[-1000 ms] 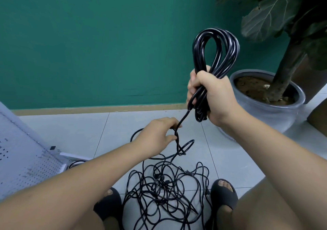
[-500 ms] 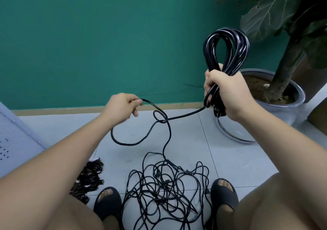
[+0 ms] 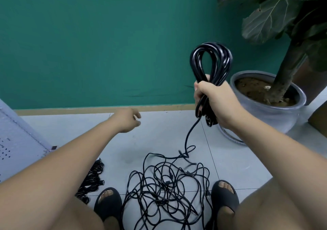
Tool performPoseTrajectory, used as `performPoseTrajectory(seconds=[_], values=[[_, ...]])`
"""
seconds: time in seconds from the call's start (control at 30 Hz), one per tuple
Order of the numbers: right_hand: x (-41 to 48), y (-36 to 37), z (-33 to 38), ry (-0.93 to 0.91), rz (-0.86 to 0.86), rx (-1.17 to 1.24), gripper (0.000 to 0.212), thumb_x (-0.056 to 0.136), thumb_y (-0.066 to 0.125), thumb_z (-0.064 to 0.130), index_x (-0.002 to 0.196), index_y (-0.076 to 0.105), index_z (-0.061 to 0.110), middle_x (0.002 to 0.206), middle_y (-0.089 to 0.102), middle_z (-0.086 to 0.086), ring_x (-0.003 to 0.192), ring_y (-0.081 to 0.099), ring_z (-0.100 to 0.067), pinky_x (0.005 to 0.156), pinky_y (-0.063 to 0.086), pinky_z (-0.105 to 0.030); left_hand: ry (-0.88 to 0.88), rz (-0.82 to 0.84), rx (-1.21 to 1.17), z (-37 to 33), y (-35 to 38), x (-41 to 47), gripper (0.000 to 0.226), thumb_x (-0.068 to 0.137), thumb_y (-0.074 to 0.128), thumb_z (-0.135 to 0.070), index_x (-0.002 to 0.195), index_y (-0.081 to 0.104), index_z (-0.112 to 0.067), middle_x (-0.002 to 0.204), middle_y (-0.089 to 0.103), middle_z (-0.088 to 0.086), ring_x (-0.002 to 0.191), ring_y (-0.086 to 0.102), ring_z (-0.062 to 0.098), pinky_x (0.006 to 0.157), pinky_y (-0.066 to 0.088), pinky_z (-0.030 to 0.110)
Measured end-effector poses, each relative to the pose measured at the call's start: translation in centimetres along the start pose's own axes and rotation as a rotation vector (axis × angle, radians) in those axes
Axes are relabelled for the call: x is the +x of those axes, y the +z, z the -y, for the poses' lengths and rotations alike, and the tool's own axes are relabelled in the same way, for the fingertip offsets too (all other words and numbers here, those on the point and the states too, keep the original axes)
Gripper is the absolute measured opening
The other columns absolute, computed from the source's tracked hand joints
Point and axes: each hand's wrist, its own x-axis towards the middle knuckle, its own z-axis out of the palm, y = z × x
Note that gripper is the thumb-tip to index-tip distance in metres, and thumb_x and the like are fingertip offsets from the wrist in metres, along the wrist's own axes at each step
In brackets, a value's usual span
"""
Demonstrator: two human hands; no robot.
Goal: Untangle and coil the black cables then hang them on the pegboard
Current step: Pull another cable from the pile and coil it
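Observation:
My right hand (image 3: 215,102) grips a coil of black cable (image 3: 210,61) held upright, its loops standing above my fist. From the fist a single strand (image 3: 190,134) drops to a tangled pile of black cables (image 3: 168,189) on the floor between my feet. My left hand (image 3: 127,121) is stretched out over the floor to the left of the strand, fingers loose, holding nothing. A white pegboard (image 3: 16,141) lies at the left edge. Beside it, partly behind my left arm, sits a bundle of coiled black cables (image 3: 92,180).
A grey plant pot (image 3: 276,112) with a large-leaved plant stands at the right, close behind my right hand. A green wall with a wooden skirting (image 3: 88,110) closes the back. My two feet in black sandals (image 3: 108,205) flank the pile. A brown box corner (image 3: 318,118) is at the far right.
My left hand let go of the strand it was pulling out to the left. The strand fell and now hangs from my right fist to the pile. My right hand shifted slightly left.

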Motion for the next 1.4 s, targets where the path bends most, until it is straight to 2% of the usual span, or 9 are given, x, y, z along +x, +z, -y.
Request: performPoseTrajectory(seconds=[0.13, 0.27, 0.5, 0.63, 0.77, 0.93, 1.0, 1.17, 1.4], values=[[-0.4, 1.7, -0.2, -0.003, 0.058, -0.037, 0.024, 0.072, 0.057, 0.011, 0.075, 0.036, 0.0, 0.073, 0.032, -0.026, 0.059, 0.037, -0.029, 0.057, 0.033, -0.046, 0.172, -0.004, -0.35, -5.1, 0.7, -3.3, 0.031, 0.102, 0.055, -0.015, 0.124, 0.072, -0.03, 0.113, 0.075, -0.01, 0.106, 0.071, 0.016, 0.086, 0.059, 0.038], [-0.3, 2.3, -0.4, -0.004, 0.063, -0.02, 0.023, 0.071, 0.056, 0.012, 0.074, 0.038, 0.0, 0.07, 0.037, -0.016, 0.061, 0.036, -0.031, 0.059, 0.035, -0.048, 0.34, 0.114, -0.587, -9.0, 1.7, -6.3, 0.043, 0.097, 0.054, -0.003, 0.127, 0.071, -0.028, 0.12, 0.076, -0.014, 0.118, 0.068, 0.002, 0.105, 0.053, 0.027], [-0.2, 2.6, -0.3, 0.008, -0.034, 0.115, 0.016, 0.073, 0.054, 0.01, 0.074, 0.041, 0.002, 0.066, 0.033, -0.013, 0.047, 0.042, -0.026, 0.056, 0.031, -0.035, 0.438, 0.172, -0.763, -11.7, 4.1, -8.8, 0.029, 0.104, 0.063, -0.023, 0.13, 0.066, -0.035, 0.125, 0.073, -0.019, 0.118, 0.067, 0.0, 0.11, 0.048, 0.03], [-0.1, 2.6, -0.5, -0.015, -0.139, 0.133, 0.016, 0.078, 0.053, 0.007, 0.076, 0.039, -0.001, 0.067, 0.03, -0.021, 0.049, 0.045, -0.032, 0.055, 0.035, -0.039, 0.416, 0.144, -0.753, -12.2, 4.9, -9.4, 0.022, 0.107, 0.062, -0.037, 0.129, 0.06, -0.039, 0.121, 0.073, -0.013, 0.115, 0.068, 0.006, 0.105, 0.052, 0.035], [0.6, 2.5, -0.5, -0.059, -0.294, 0.049, 0.028, 0.079, 0.054, 0.011, 0.081, 0.03, -0.003, 0.077, 0.026, -0.03, 0.066, 0.034, -0.054, 0.056, 0.036, -0.052, 0.41, 0.244, -0.799, -12.7, 5.3, -10.4, 0.009, 0.11, 0.058, -0.03, 0.114, 0.063, -0.023, 0.11, 0.08, -0.004, 0.109, 0.073, 0.009, 0.103, 0.052, 0.032], [0.9, 2.2, -0.4, -0.139, -0.346, -0.062, 0.034, 0.086, 0.054, 0.008, 0.075, 0.023, 0.017, 0.073, 0.022, -0.006, 0.075, 0.02, -0.031, 0.059, 0.022, -0.045, 0.44, 0.213, -0.762, -13.1, 4.2, -12.0, 0.012, 0.108, 0.062, -0.025, 0.106, 0.067, -0.014, 0.082, 0.073, -0.001, 0.088, 0.079, 0.018, 0.079, 0.057, 0.027], [1.1, 2.1, -0.5, -0.125, -0.325, -0.166, 0.033, 0.085, 0.055, 0.011, 0.074, 0.025, 0.015, 0.071, 0.024, -0.005, 0.074, 0.02, -0.029, 0.059, 0.022, -0.046, 0.46, 0.154, -0.66, -12.8, 3.3, -12.3, 0.013, 0.106, 0.065, -0.028, 0.1, 0.069, -0.017, 0.071, 0.057, -0.006, 0.074, 0.077, 0.014, 0.063, 0.051, 0.029], [2.2, 1.4, -1.7, -0.039, -0.12, -0.564, 0.029, 0.085, 0.056, 0.023, 0.074, 0.029, 0.019, 0.063, 0.036, 0.004, 0.061, 0.027, -0.018, 0.054, 0.029, -0.036, 0.557, -0.023, -0.584, -11.5, 0.3, -12.6, 0.022, 0.098, 0.076, -0.034, 0.081, 0.069, -0.021, 0.06, 0.048, -0.01, 0.058, 0.051, 0.014, 0.068, 0.061, 0.052], [0.6, 2.3, -2.9, 0.02, 0.354, -0.35, 0.032, 0.086, 0.065, 0.045, 0.071, 0.048, 0.021, 0.064, 0.048, 0.008, 0.062, 0.041, -0.014, 0.062, 0.037, -0.035, 0.622, -0.251, -0.613, -9.4, -3.6, -12.3, 0.02, 0.084, 0.091, -0.033, 0.078, 0.074, -0.023, 0.059, 0.056, -0.013, 0.058, 0.043, 0.009, 0.059, 0.037, 0.03]])
